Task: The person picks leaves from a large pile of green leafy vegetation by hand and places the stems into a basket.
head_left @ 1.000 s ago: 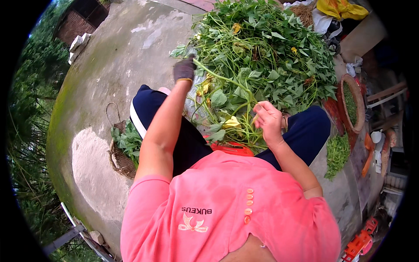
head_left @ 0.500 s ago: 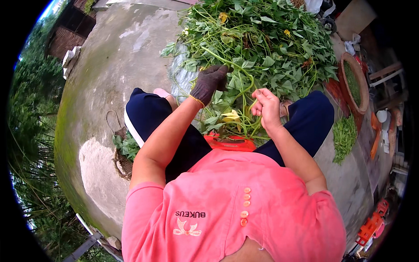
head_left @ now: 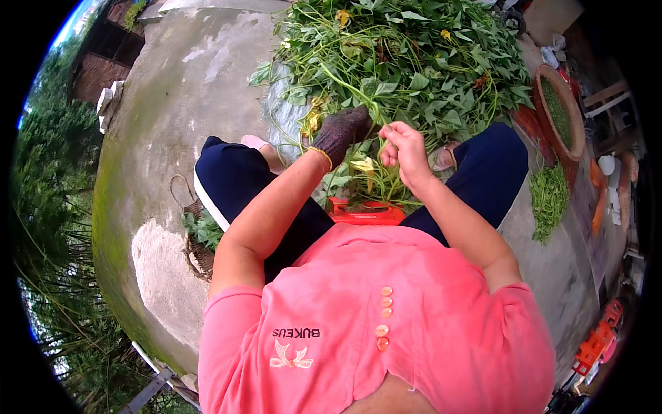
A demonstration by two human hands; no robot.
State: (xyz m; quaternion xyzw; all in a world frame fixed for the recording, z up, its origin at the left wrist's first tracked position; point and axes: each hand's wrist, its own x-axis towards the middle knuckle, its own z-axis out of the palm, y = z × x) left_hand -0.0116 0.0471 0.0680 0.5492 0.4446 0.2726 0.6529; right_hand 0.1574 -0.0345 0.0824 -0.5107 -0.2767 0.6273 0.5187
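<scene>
I am sitting on a red stool (head_left: pixel 365 212) on the concrete ground (head_left: pixel 172 103), knees spread, with a big pile of green leafy vines (head_left: pixel 407 62) heaped in front of me toward the far edge of the ground. My left hand (head_left: pixel 343 131), in a dark knitted glove with a yellow cuff, is curling closed around a long green stem (head_left: pixel 358 96) that is running up out of the pile; the gloved fingers are wrapping it near its lower end. My right hand (head_left: pixel 403 146) is bare and is sitting just beside the left, fingers bunched and pinching the same stem a little lower, thumb pressing against the fingertips. The two hands are nearly touching, both hovering over the near edge of the pile, between my knees.

Below my hands, a smaller bundle of stalks with a yellowed leaf (head_left: pixel 365 165) is hanging down toward the stool.

At my left knee, a woven basket (head_left: pixel 196 245) is resting on the ground with a few green leaves in it. Off to my right, a small heap of trimmed green shoots (head_left: pixel 548 200) is lying on the ground, and beyond it, toward the right edge, a round flat woven tray (head_left: pixel 560 114) is holding more greens. An orange plastic thing (head_left: pixel 596 341) is lying near the right corner, well apart from me.
</scene>
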